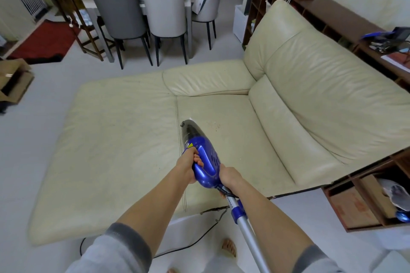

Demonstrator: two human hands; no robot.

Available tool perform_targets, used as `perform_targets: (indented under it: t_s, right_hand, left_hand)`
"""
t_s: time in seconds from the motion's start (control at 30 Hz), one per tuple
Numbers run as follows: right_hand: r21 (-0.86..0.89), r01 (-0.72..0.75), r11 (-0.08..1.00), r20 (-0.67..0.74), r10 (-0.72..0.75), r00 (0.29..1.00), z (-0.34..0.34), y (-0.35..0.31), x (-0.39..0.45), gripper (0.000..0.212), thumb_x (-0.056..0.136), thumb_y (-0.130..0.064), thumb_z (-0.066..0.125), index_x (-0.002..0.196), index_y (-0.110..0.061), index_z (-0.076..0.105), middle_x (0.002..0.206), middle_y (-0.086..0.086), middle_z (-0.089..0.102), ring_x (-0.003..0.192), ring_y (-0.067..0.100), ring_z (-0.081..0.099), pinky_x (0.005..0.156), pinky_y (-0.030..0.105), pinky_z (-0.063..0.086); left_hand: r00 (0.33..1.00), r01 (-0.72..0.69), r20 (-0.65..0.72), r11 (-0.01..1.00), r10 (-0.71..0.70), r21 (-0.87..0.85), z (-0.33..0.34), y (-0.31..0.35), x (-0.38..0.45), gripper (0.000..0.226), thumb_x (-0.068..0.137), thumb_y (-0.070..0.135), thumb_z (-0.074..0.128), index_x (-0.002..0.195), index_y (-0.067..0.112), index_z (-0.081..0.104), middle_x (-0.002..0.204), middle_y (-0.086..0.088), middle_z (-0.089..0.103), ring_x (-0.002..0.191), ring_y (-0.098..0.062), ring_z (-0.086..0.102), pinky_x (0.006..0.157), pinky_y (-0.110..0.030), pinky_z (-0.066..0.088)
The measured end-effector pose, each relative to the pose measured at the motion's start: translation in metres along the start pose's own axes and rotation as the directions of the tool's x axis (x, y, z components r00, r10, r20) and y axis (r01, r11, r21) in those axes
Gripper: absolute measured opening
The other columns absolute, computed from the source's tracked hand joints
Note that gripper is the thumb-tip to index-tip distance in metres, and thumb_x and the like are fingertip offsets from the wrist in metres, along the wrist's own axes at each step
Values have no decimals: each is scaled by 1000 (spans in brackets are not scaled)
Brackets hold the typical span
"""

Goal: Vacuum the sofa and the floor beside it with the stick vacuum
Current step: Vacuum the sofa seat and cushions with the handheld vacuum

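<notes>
Two hands are wrapped round the vacuum (203, 157), held over the sofa (133, 139) seat with its long axis running from 5 to 11 o'clock. Crumbs (214, 125) lie at 1 o'clock off the nozzle; the left hand (188, 167) is nearer them, the right hand (228, 177) behind.

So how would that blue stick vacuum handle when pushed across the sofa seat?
The stick vacuum looks rigid: hard plastic body, metal tube. Probably front-heavy, since both the left hand and right hand hold it. Its nozzle likely glides easily on the smooth sofa.

no legible txt, yellow warning triangle on vacuum (200, 155)
</notes>
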State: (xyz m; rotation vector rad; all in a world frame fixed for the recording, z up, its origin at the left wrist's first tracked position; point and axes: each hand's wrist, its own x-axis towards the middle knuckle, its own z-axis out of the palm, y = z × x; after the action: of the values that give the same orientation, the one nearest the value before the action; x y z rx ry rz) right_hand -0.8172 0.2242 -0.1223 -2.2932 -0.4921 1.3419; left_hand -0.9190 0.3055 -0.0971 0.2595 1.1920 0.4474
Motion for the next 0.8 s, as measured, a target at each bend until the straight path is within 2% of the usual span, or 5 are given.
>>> perform_targets:
  t_s: [0.2,0.37,0.5,0.7,0.8]
  right_hand:
    - [-65,32,997,5,-31,1000,-12,3,2,34,102,-29,26,105,-6,52,109,19,65,88,27,60,85,37,53]
    - [-80,31,996,-39,-34,999,-32,14,5,41,104,-31,25,69,-16,38,73,5,44,59,14,40,58,25,37]
    - [-94,15,995,-70,-22,997,-49,21,5,43,105,-30,22,65,-17,30,69,1,36,57,11,34,54,21,30]
    - [-12,-15,1000,-127,14,992,-69,32,8,43,105,-31,22,65,-18,31,69,2,38,58,12,36,59,24,36]
    - [65,-32,997,-146,42,988,-82,37,9,41,104,-31,25,68,-17,38,75,6,47,60,13,40,76,32,48]
  left_hand:
    - [999,19,27,1000,-19,3,10,-6,2,17,83,4,50,69,15,49,48,5,41,34,-5,37,33,-14,35]
    - [997,40,60,999,-42,34,30,-15,7,18,83,5,49,69,15,49,47,6,40,33,-5,36,32,-14,34]
    - [995,55,82,996,-60,63,46,-23,10,19,84,5,50,68,15,49,48,5,41,35,-5,36,33,-15,35]
    - [992,64,99,992,-75,105,70,-35,18,21,86,6,50,67,15,47,52,5,40,37,-5,35,33,-15,35]
    - [989,62,125,990,-78,124,85,-41,19,20,85,5,49,68,14,47,52,5,39,37,-5,35,32,-15,34]
